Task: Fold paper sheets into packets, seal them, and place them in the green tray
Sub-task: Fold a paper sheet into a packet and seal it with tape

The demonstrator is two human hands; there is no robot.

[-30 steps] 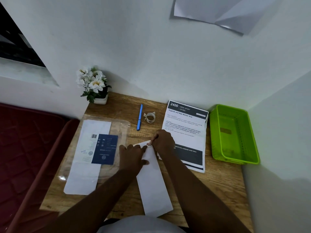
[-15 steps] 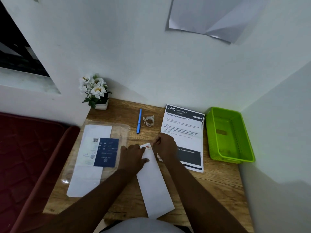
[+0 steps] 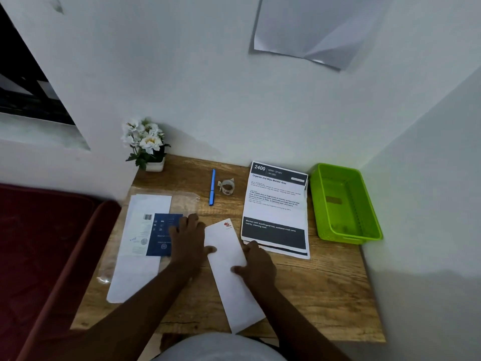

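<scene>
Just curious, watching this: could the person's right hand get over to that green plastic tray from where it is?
Probably yes. The right hand rests on the folded white paper packet, and only bare wooden desk lies between it and the green plastic tray.

Left hand point(image 3: 188, 242): my grip flat, palm down, fingers spread and pointing away from me, thumb stretched out to right. Forearm runs in from lower left, bare. Right hand point(image 3: 256, 267): palm down, fingers loosely bent, thumb reaching left, index tip pointing up and away. Forearm enters from lower right, bare. Both hands side by side, apart, not touching each other. Both arms angled inward toward centre.
</scene>
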